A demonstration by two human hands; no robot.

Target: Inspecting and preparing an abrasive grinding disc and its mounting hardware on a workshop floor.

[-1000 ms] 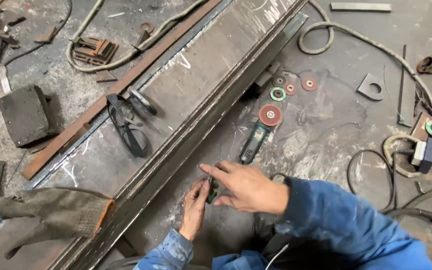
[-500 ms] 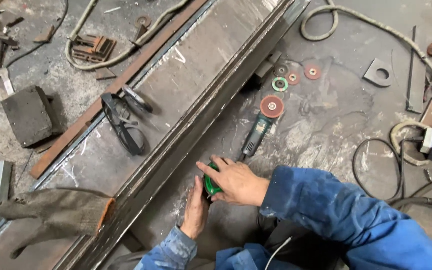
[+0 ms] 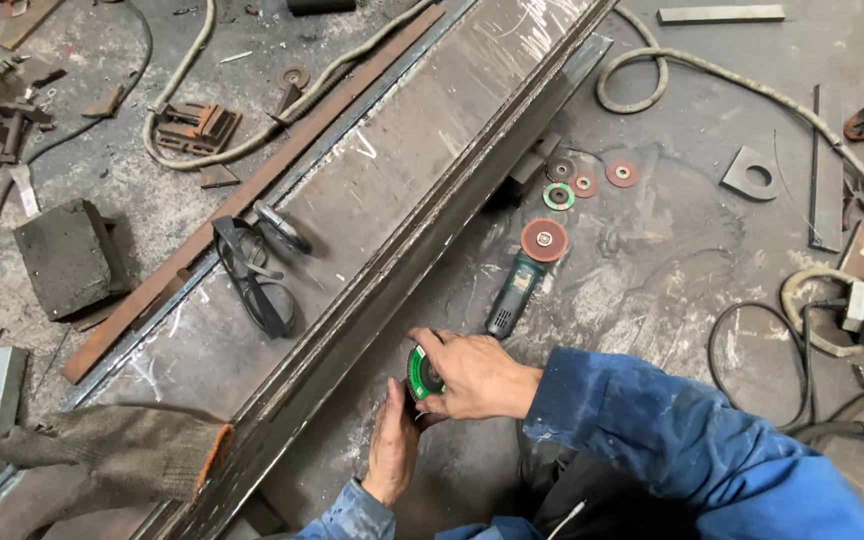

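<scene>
- Head view, change: a second ago your hands sat low beside the beam with only a dark tool body between them; half a second ago a green disc showed under your right hand; now your right hand [image 3: 472, 378] is closed over the green disc [image 3: 422, 374], fingers curled round its upper edge, thumb at the near side; your left hand [image 3: 392, 452] sits just below the grip, palm against the dark tool part under the disc, though I cannot tell how firmly it clasps; I judge the disc is being seated or turned on that tool.
- Head view, where the disc is: in your right hand's fingers, just beside the lower flange of the long steel beam [image 3: 392, 230], over the floor.
- Head view, around: beyond the grip, an angle grinder [image 3: 520, 280] with a red disc lies near; further beyond, loose discs [image 3: 584, 183] on the floor; across the beam from the grip, safety glasses [image 3: 252, 270] and a work glove [image 3: 117, 455].
- Head view, obstruction: the beam edge stands close against the grip's far side; cables [image 3: 802, 340] lie well apart to the right.
</scene>
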